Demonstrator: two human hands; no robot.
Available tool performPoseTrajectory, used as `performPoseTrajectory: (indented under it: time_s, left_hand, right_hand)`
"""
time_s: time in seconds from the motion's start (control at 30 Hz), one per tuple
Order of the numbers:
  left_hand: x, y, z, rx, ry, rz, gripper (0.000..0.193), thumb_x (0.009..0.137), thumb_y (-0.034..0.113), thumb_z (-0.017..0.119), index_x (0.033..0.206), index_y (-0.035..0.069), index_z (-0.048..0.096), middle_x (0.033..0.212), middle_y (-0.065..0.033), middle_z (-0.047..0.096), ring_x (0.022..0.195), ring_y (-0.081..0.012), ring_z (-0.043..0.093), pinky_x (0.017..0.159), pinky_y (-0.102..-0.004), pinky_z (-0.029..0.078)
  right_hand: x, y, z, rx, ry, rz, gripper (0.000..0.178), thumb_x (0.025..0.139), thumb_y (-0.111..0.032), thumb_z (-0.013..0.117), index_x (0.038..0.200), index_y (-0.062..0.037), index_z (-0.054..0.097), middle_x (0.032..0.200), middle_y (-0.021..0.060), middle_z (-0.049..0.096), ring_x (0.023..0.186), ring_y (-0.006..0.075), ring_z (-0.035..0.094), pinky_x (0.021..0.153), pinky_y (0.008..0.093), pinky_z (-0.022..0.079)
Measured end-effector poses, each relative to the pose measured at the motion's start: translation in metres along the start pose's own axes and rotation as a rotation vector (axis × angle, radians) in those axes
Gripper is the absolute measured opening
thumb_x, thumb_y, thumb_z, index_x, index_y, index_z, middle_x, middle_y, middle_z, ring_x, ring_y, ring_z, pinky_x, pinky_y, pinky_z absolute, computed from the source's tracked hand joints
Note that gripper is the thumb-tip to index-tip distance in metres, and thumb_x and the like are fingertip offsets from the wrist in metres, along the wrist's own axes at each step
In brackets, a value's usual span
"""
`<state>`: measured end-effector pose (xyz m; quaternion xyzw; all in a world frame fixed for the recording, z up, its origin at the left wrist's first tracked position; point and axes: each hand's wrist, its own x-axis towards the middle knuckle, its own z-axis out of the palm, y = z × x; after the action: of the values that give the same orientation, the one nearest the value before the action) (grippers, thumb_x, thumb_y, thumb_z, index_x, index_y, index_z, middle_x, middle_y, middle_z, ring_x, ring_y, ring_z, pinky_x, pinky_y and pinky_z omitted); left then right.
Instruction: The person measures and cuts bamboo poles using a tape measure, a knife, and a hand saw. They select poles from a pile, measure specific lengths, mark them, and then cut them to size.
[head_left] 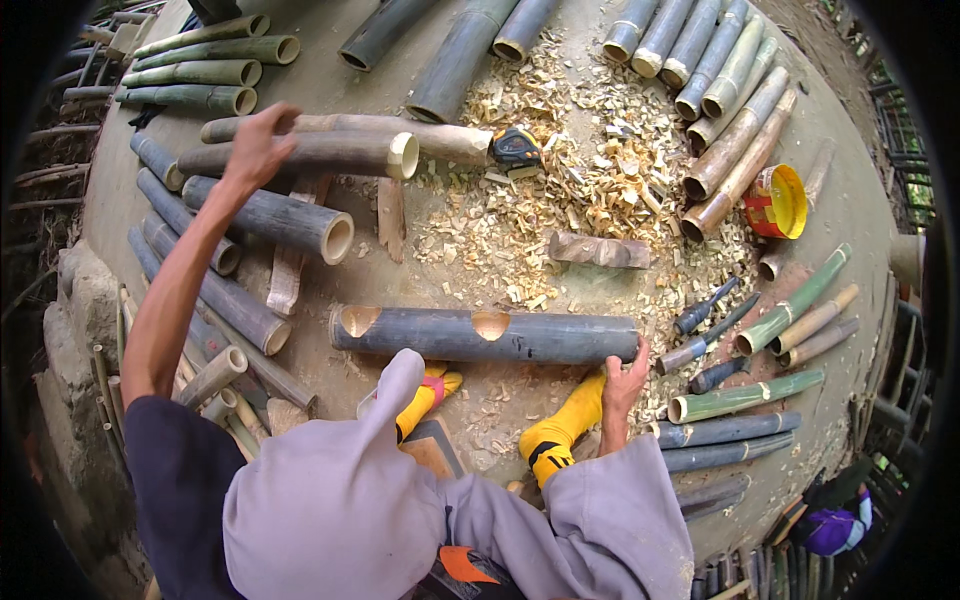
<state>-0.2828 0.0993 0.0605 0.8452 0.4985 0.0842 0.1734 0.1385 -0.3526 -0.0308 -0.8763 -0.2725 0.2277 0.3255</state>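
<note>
Watching from a distance through the head view, my only feed, I saw the notched tube lying just below the centre of the frame. Its long axis ran nearly level from left to right, with one pale notch at its left end and another near its middle, both facing the upper edge.

The right hand was by far the nearer one. It came up from the lower right and grasped the tube's right end between thumb and fingers, so the whole length stretched leftward from that grip, across the line of the forearm. The notches therefore lay well apart from the fingers.

The left hand was at the upper left, away from the tube, its fingers loosely bent over the dark pole. I could not tell whether it touched that pole or merely hung above it, nor whether it gripped anything.

Yellow socks showed just below the tube. Above it I made out a wood block, then shavings spread toward the upper right, with a tape measure at their left edge.
</note>
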Motion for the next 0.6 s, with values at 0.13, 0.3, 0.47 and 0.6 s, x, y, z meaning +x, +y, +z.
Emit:
performPoseTrajectory:
  time_s: [0.13,0.3,0.47,0.6]
  left_hand:
    - [0.086,0.075,0.082,0.036,0.048,0.017,0.061,0.076,0.034,0.072,0.119,-0.005,0.053,0.110,-0.0252,0.063,0.104,-0.0364,0.061,0.091,-0.0414,0.048]
    - [0.130,0.120,0.148,-0.123,-0.100,-0.303,0.090,0.062,0.041,0.082,0.124,-0.011,0.043,0.119,-0.0295,0.057,0.111,-0.0406,0.056,0.096,-0.0420,0.046]
    - [0.140,0.153,0.125,-0.476,-0.399,-0.402,0.085,0.062,0.045,0.077,0.122,-0.009,0.049,0.109,-0.0254,0.060,0.100,-0.0342,0.061,0.087,-0.0384,0.050]
    - [0.076,0.225,0.084,-1.339,-0.726,-0.624,0.083,0.070,0.042,0.073,0.130,-0.006,0.042,0.115,-0.0226,0.056,0.106,-0.0316,0.058,0.091,-0.0449,0.048]
  right_hand:
    - [-0.002,-0.003,0.002,0.000,-0.002,0.005,0.062,0.070,-0.012,0.055,0.131,-0.0018,0.046,0.113,0.0235,0.054,0.101,0.0351,0.048,0.091,0.0421,0.040]
    - [-0.007,0.000,-0.002,-0.022,-0.007,-0.058,0.063,0.071,-0.013,0.056,0.132,-0.0011,0.045,0.112,0.0239,0.053,0.101,0.0356,0.048,0.089,0.0420,0.042]
    - [-0.009,0.009,-0.004,-0.030,-0.003,-0.014,0.062,0.072,-0.015,0.057,0.132,-0.0006,0.045,0.120,0.0206,0.053,0.106,0.0367,0.048,0.097,0.0431,0.038]
    - [-0.015,-0.004,-0.016,-0.027,-0.035,0.030,0.060,0.073,-0.011,0.057,0.130,0.0015,0.046,0.119,0.0213,0.054,0.110,0.0369,0.048,0.099,0.0434,0.037]
